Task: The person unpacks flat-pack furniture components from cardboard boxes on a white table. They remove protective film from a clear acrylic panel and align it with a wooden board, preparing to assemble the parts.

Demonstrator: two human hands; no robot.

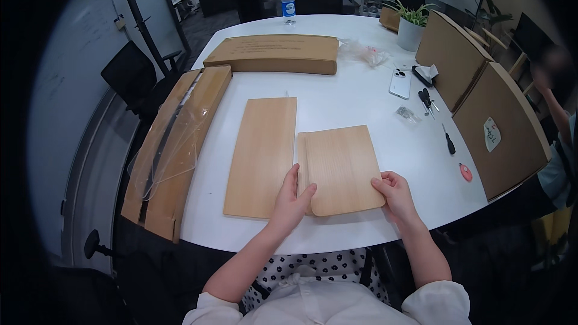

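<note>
A light wood-grain board [340, 171] with rounded near corners lies in front of me at the table's near side. Along its left side shows a narrow strip of the same wood, perhaps a second panel or a raised edge; I cannot tell which. My left hand [290, 201] is closed on that left side, its thumb on top near the front corner. At the right edge my right hand [394, 195] grips the same board, thumb on top and fingers curled at the side. A longer rectangular wood panel [262, 156] lies flat just left of it, beside my left hand.
Cardboard boxes stand at the back [271, 54] and left, the left box [205, 120] under clear plastic. A screwdriver [448, 139], other tools [428, 102], a small plastic bag [408, 114], a phone [400, 83] and a red item [465, 172] lie right, near upright cardboard [500, 132]. A person sits beyond.
</note>
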